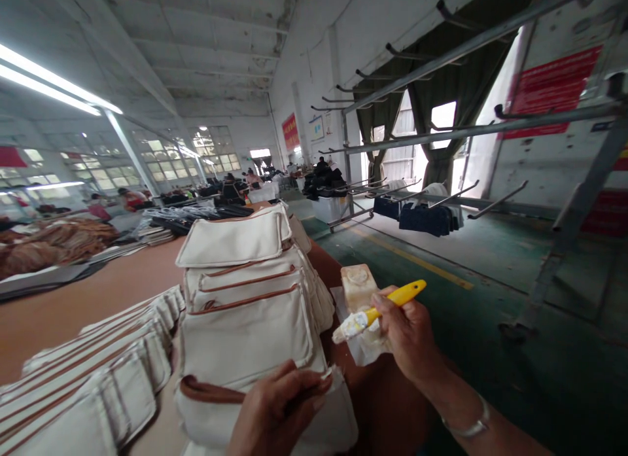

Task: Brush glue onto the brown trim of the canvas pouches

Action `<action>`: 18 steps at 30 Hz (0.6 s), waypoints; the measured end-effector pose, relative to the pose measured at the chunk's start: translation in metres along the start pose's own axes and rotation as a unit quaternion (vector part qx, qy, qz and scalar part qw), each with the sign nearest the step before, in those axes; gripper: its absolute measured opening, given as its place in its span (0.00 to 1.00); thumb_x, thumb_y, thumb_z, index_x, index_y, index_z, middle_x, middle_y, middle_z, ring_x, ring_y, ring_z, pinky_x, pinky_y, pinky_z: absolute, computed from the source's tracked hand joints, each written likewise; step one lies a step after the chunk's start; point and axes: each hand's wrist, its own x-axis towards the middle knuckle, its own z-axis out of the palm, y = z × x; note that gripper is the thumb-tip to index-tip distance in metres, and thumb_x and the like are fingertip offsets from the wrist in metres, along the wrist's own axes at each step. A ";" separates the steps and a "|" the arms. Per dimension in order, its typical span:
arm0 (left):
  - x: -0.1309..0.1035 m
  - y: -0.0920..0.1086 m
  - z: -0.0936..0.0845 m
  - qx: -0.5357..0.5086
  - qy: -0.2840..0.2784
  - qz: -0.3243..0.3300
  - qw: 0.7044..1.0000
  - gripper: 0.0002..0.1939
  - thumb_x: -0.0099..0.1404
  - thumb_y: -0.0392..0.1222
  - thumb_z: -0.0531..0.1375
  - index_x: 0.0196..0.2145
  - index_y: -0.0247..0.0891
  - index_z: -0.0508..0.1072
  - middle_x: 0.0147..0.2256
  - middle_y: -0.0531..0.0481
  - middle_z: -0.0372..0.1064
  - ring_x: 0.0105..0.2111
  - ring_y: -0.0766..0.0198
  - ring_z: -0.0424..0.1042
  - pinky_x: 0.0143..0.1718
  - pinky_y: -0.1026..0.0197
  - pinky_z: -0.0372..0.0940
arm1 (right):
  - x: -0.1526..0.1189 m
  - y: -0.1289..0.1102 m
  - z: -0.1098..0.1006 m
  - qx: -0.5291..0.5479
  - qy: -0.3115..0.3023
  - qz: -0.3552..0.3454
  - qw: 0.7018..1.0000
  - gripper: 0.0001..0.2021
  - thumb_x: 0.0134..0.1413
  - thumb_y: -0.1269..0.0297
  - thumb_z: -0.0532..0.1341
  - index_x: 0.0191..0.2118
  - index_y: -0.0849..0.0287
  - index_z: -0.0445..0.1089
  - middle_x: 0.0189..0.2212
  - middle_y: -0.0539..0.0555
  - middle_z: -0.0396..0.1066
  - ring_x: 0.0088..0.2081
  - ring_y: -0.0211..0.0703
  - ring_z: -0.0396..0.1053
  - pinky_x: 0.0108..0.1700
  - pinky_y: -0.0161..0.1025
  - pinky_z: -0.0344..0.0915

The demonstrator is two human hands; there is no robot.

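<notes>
My right hand (409, 335) is closed around a yellow-handled paintbrush (395, 298), its bristles and ferrule caked with whitish paste and pointing left. Just behind it, at the table's right edge, stands a stained cream block-shaped container (358, 286) on a pale sheet (366, 356). My left hand (282, 410) is pinched at the right corner of the nearest cream bag piece (328, 413); its fingertips seem to hold that edge, which is partly covered by the hand. Beyond it, more cream bag pieces with brown trim (245, 328) lie overlapped in a stack.
Rows of cream pieces (93, 377) lie overlapped on the brown table (142, 266) at left. Brown material (63, 240) is heaped farther back. A metal rack (471, 132) with prongs stands on the green floor at right, dark bags (424, 218) hanging low. People sit far back.
</notes>
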 end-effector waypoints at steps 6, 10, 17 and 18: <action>-0.004 0.000 0.004 0.022 0.046 0.007 0.999 0.10 0.62 0.47 0.63 0.27 0.40 0.76 0.27 0.51 0.69 0.26 0.66 0.68 0.28 0.68 0.60 | -0.011 -0.008 0.007 0.034 -0.137 0.052 0.989 0.17 0.61 0.51 0.62 0.29 0.59 0.65 0.20 0.45 0.54 0.22 0.36 0.51 0.23 0.33 0.52; -0.003 0.003 0.002 0.014 0.025 -0.028 0.999 0.14 0.62 0.50 0.62 0.24 0.39 0.74 0.26 0.51 0.69 0.25 0.66 0.67 0.27 0.68 0.60 | -0.020 -0.021 -0.004 0.051 -0.180 0.080 0.979 0.15 0.60 0.53 0.63 0.30 0.59 0.66 0.20 0.45 0.55 0.22 0.36 0.52 0.24 0.33 0.52; -0.002 0.001 0.006 0.007 -0.002 -0.025 1.000 0.13 0.60 0.47 0.63 0.23 0.38 0.72 0.25 0.52 0.66 0.24 0.68 0.62 0.25 0.68 0.55 | -0.017 -0.023 -0.003 0.007 -0.125 0.021 0.992 0.15 0.62 0.52 0.62 0.33 0.59 0.68 0.22 0.47 0.59 0.23 0.38 0.55 0.25 0.33 0.56; -0.002 0.001 0.007 0.005 -0.006 -0.031 0.999 0.14 0.61 0.48 0.63 0.23 0.38 0.73 0.25 0.52 0.66 0.24 0.68 0.62 0.24 0.68 0.55 | -0.019 -0.024 -0.001 0.010 -0.157 0.028 0.987 0.15 0.62 0.52 0.62 0.32 0.59 0.67 0.22 0.46 0.58 0.23 0.38 0.55 0.25 0.33 0.55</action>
